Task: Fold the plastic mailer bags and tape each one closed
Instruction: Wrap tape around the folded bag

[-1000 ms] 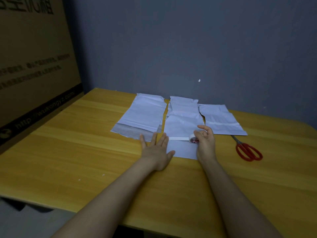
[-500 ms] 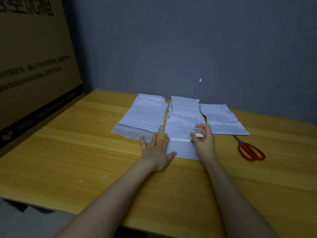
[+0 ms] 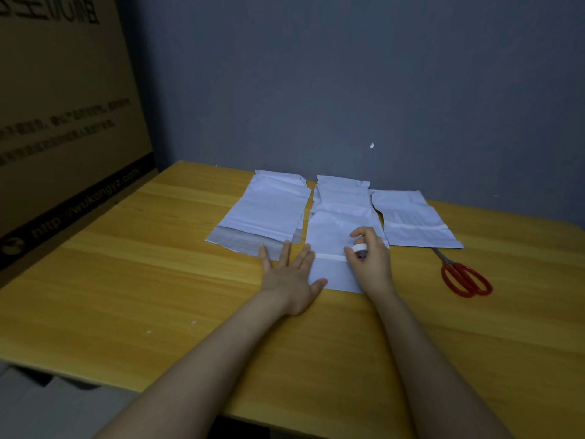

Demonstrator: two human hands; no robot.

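Three white mailer bags lie side by side on the wooden table (image 3: 133,296): the left bag (image 3: 269,210), the middle bag (image 3: 332,229) and the right bag (image 3: 414,220). My left hand (image 3: 291,274) lies flat with fingers spread, its fingertips on the near left edge of the middle bag. My right hand (image 3: 368,264) grips a small white tape roll (image 3: 360,248) over the middle bag. A white strip of tape (image 3: 329,256) runs across that bag from the roll toward my left hand. The right bag has a white strip across it.
Red-handled scissors (image 3: 463,277) lie on the table to the right of my right hand. A large cardboard box (image 3: 63,122) stands against the table's left side. A grey wall rises just behind the bags.
My right hand has tilted the tape roll up and shifted it slightly along the middle bag. My left hand has stayed flat in place.
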